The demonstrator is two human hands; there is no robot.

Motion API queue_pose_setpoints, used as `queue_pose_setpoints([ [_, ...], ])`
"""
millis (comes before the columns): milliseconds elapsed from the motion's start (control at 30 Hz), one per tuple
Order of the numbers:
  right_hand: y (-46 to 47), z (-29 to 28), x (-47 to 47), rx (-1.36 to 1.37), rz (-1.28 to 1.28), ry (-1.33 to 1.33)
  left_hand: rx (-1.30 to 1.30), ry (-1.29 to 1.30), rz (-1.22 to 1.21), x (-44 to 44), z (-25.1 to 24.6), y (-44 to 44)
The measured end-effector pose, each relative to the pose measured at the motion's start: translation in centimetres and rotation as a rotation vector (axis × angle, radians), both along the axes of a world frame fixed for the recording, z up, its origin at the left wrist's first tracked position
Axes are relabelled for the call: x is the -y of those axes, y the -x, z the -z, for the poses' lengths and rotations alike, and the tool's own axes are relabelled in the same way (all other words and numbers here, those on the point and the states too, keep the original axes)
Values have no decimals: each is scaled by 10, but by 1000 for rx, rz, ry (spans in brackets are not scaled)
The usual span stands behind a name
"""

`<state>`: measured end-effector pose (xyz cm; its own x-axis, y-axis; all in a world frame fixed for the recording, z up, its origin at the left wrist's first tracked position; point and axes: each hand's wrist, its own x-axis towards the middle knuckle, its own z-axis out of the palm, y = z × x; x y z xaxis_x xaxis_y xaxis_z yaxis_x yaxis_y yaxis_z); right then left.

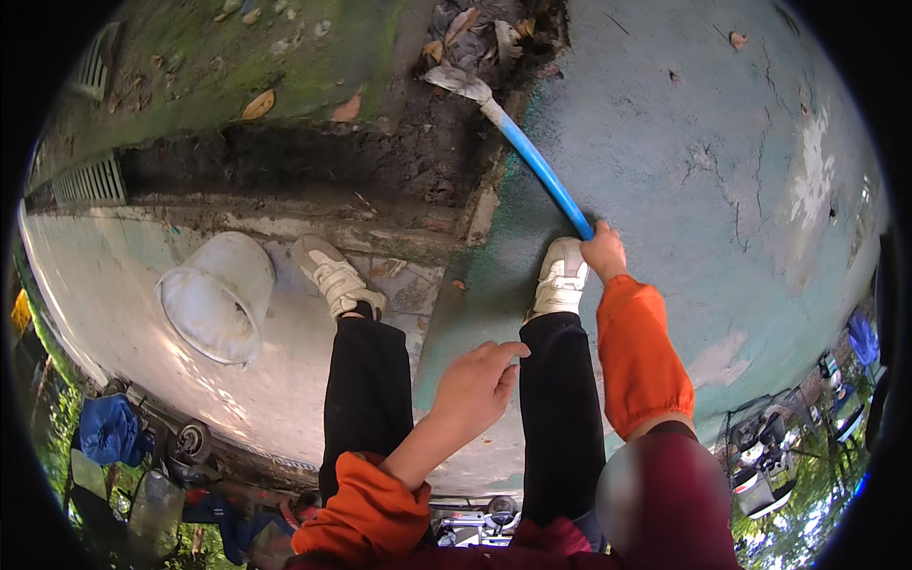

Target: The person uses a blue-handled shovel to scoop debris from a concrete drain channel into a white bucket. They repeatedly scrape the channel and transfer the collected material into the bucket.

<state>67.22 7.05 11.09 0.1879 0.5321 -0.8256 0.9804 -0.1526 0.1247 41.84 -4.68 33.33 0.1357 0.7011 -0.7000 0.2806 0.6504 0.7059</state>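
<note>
My right hand (605, 251) grips the end of the blue handle of a hoe (541, 169), just beside my right shoe (560, 274). The hoe's dirt-coated metal blade (459, 81) is over the dark soil and dead leaves in a shallow trench (427, 153). In front of my thighs hangs my left hand (479, 385), holding nothing, its fingers loosely bent and the thumb apart from the index finger. A dirty white plastic bucket (242, 274) appears to lie on its side left of my left shoe (335, 274).
A raised concrete curb (335, 231) borders the trench. Slotted drain grates (89, 182) sit at the far left. Mossy ground (306, 57) lies beyond the trench, cracked green-painted concrete (684, 142) to the right. Parked scooters (762, 456) and a blue cover (110, 429) show along the lower rim.
</note>
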Motion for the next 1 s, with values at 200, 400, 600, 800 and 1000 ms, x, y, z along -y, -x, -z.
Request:
queue_pose_setpoints([
  [200,-12,-32,3,-237,36,-81,-110,-1,36,-1,7,8],
  [400,64,-159,-25,-477,386,-22,-123,73,-170,-3,17,27],
  [600,148,-232,-44,-567,827,225,159,241,-472,26,-18,40],
  [800,232,-208,47,-619,1394,346,929,797,-959,65,-157,45],
  [1000,303,-193,170,-533,1529,342,545,863,-769,155,-174,152],
])
